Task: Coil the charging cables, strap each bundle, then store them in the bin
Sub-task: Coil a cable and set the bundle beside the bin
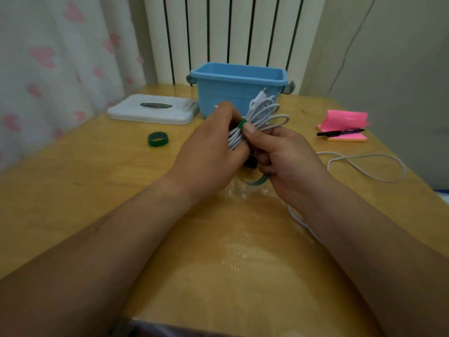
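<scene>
A coiled white charging cable (266,113) is held above the table's middle, its loops fanning up to the right. A green strap (242,124) wraps around the bundle's waist, and its loose tail (257,183) hangs below my hands. My left hand (213,152) grips the bundle from the left. My right hand (279,154) pinches the bundle at the strap with its thumb on top. Behind the hands stands the blue bin (233,88), open at the top. A second white cable (364,164) lies loose on the table to the right.
A rolled green strap (158,139) lies on the wooden table (97,181) at the left. A white tissue box (153,109) sits beside the bin. Pink sticky notes (345,127) with a black pen (340,133) are at the right. Curtain and radiator stand behind.
</scene>
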`<state>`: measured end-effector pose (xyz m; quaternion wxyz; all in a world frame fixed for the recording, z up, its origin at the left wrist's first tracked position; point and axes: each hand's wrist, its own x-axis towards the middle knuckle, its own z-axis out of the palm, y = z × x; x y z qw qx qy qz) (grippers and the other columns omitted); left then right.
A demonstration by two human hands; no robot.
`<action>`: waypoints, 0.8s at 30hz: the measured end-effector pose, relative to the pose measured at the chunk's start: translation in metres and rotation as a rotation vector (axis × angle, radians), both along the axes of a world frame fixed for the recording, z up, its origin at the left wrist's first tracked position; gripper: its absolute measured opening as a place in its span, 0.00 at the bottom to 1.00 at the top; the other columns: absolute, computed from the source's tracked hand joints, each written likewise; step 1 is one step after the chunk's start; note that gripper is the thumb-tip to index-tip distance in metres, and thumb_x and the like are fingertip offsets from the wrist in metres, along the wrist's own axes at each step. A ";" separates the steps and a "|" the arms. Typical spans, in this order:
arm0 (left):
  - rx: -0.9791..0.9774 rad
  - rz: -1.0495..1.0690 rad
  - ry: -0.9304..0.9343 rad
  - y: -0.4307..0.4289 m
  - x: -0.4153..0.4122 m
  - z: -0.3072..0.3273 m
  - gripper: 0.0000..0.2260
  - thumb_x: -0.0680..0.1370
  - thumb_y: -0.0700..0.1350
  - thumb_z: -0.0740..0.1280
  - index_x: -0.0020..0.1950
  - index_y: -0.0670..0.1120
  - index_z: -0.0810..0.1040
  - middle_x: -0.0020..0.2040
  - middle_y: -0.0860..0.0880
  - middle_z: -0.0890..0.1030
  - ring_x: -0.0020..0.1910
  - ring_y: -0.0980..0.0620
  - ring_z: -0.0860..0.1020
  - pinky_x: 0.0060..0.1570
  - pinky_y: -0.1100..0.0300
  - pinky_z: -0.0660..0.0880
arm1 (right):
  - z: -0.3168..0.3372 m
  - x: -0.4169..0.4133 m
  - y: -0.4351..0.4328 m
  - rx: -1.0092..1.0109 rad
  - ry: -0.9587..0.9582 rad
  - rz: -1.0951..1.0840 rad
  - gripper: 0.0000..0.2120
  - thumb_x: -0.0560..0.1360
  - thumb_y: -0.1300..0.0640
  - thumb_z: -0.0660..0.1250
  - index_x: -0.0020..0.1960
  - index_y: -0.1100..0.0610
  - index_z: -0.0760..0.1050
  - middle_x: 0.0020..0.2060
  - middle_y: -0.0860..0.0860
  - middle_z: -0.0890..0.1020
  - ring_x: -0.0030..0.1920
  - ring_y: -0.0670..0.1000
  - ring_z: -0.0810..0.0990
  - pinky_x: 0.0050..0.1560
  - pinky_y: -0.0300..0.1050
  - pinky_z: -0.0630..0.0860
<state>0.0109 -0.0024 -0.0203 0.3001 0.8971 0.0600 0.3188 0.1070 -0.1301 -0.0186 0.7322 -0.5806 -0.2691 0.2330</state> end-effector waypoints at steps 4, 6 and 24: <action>0.133 0.051 -0.057 0.006 0.001 -0.002 0.09 0.83 0.52 0.70 0.57 0.51 0.73 0.48 0.54 0.81 0.43 0.53 0.81 0.40 0.45 0.81 | -0.004 0.004 0.003 -0.051 0.035 0.010 0.04 0.80 0.57 0.73 0.47 0.56 0.82 0.27 0.45 0.70 0.25 0.43 0.61 0.22 0.35 0.58; 0.150 0.038 -0.079 0.007 0.001 -0.002 0.08 0.83 0.51 0.69 0.56 0.50 0.74 0.48 0.53 0.81 0.43 0.53 0.81 0.40 0.45 0.80 | 0.000 0.005 0.001 -0.043 0.056 0.044 0.05 0.80 0.57 0.72 0.45 0.55 0.81 0.28 0.45 0.69 0.26 0.43 0.60 0.22 0.35 0.58; -0.749 -0.195 0.052 -0.006 0.002 0.007 0.06 0.87 0.45 0.63 0.56 0.43 0.76 0.39 0.48 0.76 0.32 0.53 0.72 0.29 0.57 0.68 | 0.001 -0.002 0.000 -0.234 -0.421 -0.296 0.12 0.83 0.44 0.69 0.45 0.50 0.80 0.29 0.41 0.78 0.31 0.43 0.74 0.37 0.46 0.70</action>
